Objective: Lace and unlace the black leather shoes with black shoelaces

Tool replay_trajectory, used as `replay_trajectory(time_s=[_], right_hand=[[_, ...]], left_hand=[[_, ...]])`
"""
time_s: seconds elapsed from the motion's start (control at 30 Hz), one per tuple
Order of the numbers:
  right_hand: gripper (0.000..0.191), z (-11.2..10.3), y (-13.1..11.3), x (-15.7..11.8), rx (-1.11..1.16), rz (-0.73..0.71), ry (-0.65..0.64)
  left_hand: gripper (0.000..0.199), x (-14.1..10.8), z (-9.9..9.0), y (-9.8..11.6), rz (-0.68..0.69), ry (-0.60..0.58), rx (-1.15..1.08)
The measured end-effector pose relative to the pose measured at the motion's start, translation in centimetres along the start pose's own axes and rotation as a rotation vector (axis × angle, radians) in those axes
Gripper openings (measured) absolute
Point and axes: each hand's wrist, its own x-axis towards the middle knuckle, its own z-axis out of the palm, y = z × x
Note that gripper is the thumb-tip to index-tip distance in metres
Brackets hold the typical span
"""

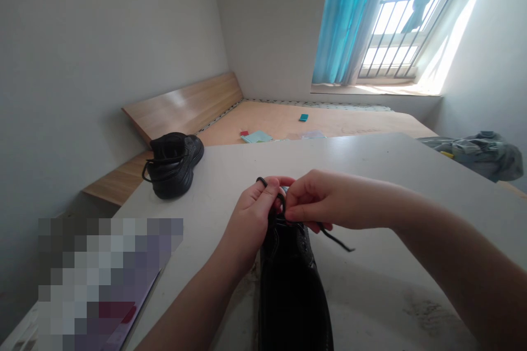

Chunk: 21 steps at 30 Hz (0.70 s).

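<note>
A black shoe (290, 285) stands on the white table with its toe toward me. Above its opening, my left hand (261, 203) pinches a loop of the black shoelace (337, 241) between thumb and fingers. My right hand (308, 203) is closed on the same lace just to the right, and a loose lace end sticks out below it. The fingers of both hands nearly meet over the shoe's tongue, which they partly hide. The other black shoe (175, 167) rests at the table's left far edge, its lace hanging loose.
The white table (354, 164) borders a wooden bed (349, 120) holding a small teal item (303, 117) and flat packets (257, 136). Bundled grey-green cloth (481, 153) lies at right. A purple flat object (140, 296), partly pixelated, is at the lower left.
</note>
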Motion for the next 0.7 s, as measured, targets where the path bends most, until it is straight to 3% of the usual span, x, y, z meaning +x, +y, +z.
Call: replay_trajectory(time_s=[0.27, 0.4, 0.57, 0.7], right_hand=[[0.025, 1.9, 0.0, 1.9, -0.059, 0.101, 0.314], [0.029, 1.6, 0.9, 2.3, 0.072, 0.029, 0.241], [0.019, 1.0, 1.1, 2.2, 0.696, -0.091, 0.033], [0.024, 1.7, 0.7, 2.4, 0.924, -0.036, 0.092]], left_hand=[[0.027, -0.3, 0.1, 1.2, 0.278, -0.026, 0.227], [0.028, -0.5, 0.2, 1.3, 0.437, 0.010, 0.427], [0.033, -0.1, -0.8, 0.7, 0.516, 0.146, 0.548], [0.031, 0.0, -1.0, 0.6, 0.647, 0.171, 0.653]])
